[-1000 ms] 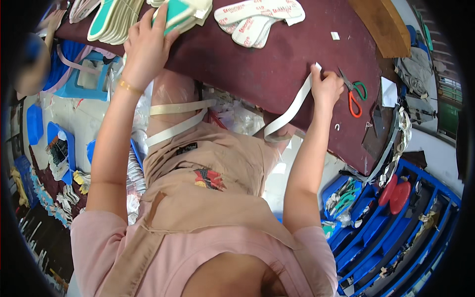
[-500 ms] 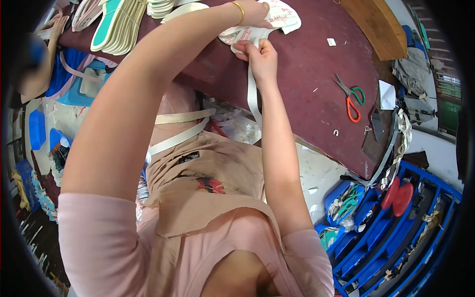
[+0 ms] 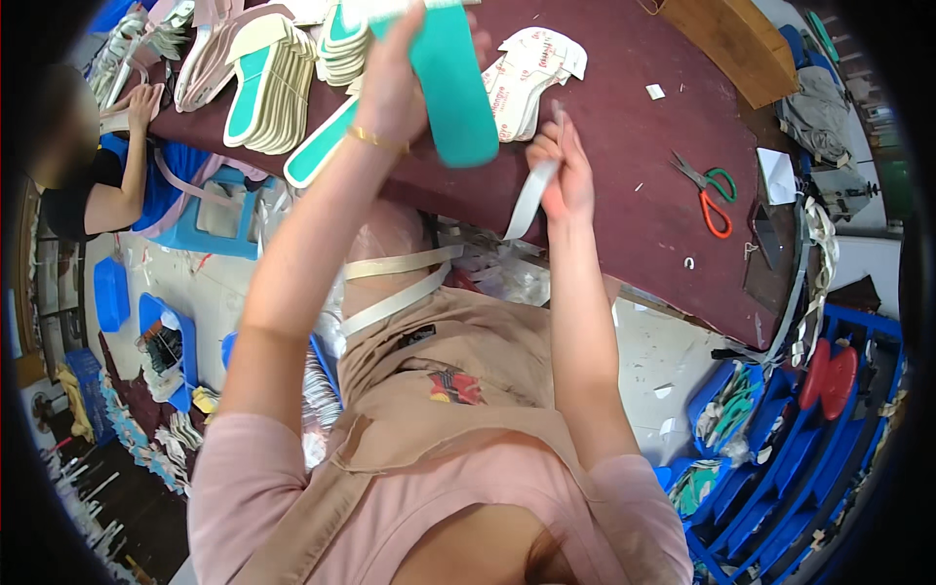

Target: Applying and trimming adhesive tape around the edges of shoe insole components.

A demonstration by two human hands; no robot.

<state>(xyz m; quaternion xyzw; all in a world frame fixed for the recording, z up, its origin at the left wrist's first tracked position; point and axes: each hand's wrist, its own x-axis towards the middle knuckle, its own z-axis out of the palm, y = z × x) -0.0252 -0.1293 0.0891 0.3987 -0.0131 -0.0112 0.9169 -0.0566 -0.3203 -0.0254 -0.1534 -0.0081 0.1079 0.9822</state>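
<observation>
My left hand (image 3: 392, 102), with a gold bangle at its wrist, grips a green insole (image 3: 456, 93) over the table's front part. The thumb lies on the insole's near side, and fingertips show past its far edge, blurred. To its right my right hand (image 3: 565, 174) is closed on a narrow white strip (image 3: 531, 200) that hangs from the fingers. Just beyond that hand lies a pile of white insole pieces (image 3: 531, 80) with red print. Another green insole with a pale rim (image 3: 322, 146) lies at the table edge, next to my left forearm.
Bundled insoles (image 3: 275, 88) stand at the table's far left, near a co-worker's hand (image 3: 144, 105). Scissors with red and green handles (image 3: 710, 192) lie right on the dark red table (image 3: 624, 195). A wooden box (image 3: 731, 49) is behind; a blue rack (image 3: 780, 478) stands lower right.
My left hand has left the white printed pieces and moved left, now holding a green insole. The right hand has drawn back slightly from the pile, with the white strip in it.
</observation>
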